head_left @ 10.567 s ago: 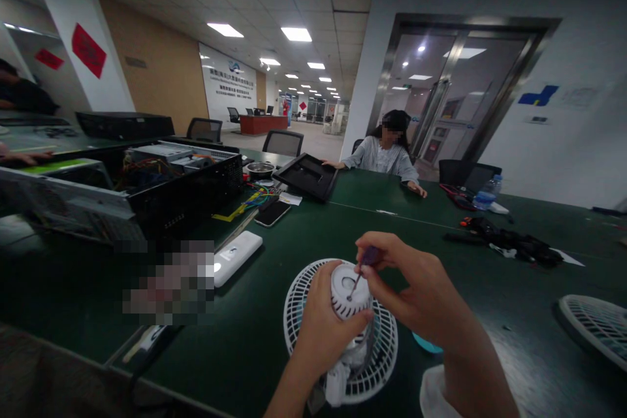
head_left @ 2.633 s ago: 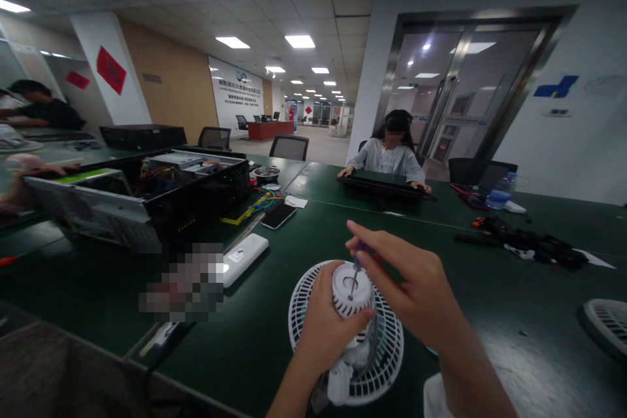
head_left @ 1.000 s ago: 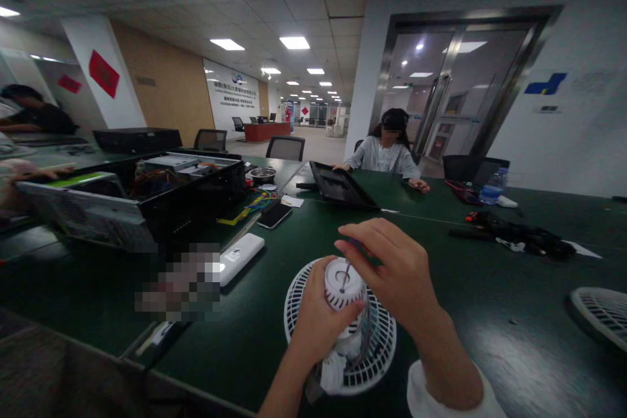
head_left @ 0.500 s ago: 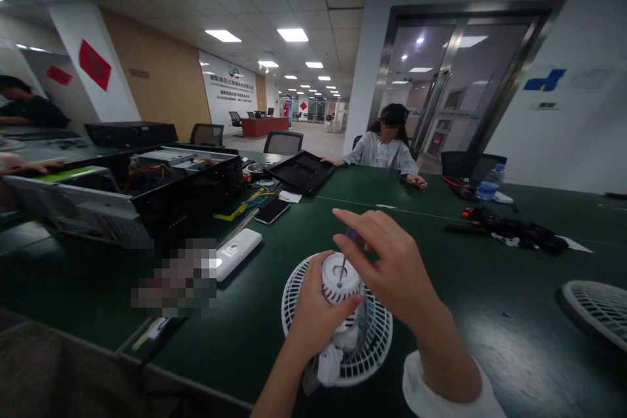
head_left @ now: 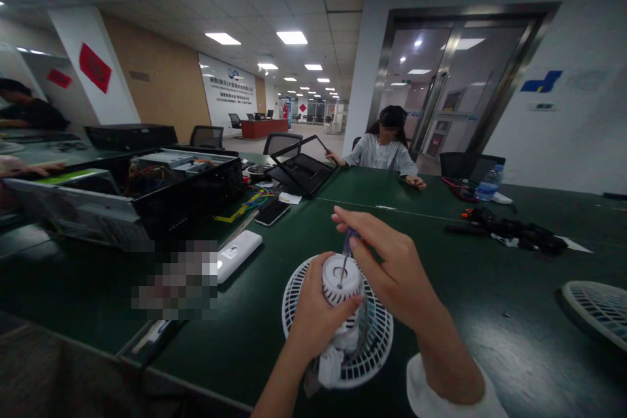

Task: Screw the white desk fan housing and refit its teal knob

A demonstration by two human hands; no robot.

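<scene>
A white motor housing [head_left: 341, 277] stands upright on a round white fan grille [head_left: 375, 353] at the lower middle. My left hand [head_left: 316, 310] is wrapped round the housing's left and near side. Above it, my right hand [head_left: 389, 258] holds a screwdriver [head_left: 349, 243] with a purplish handle between thumb and fingers. The thin shaft points down, its tip at a small hole in the housing's top. A white cable bundle [head_left: 330, 366] lies at the near side of the housing, over the grille's edge.
An open computer case [head_left: 191, 189] is at the left, with a phone [head_left: 272, 211] and a white power bank [head_left: 239, 255] near it. Across the table a person [head_left: 385, 144] holds a black frame [head_left: 306, 166]. Another grille [head_left: 597, 307], a bottle [head_left: 490, 183] and black gear [head_left: 519, 228] are at right.
My right hand's fingers have shifted slightly on the screwdriver, so more of its handle shows. The person across has raised a thin black frame from the black panel. My left hand stays put.
</scene>
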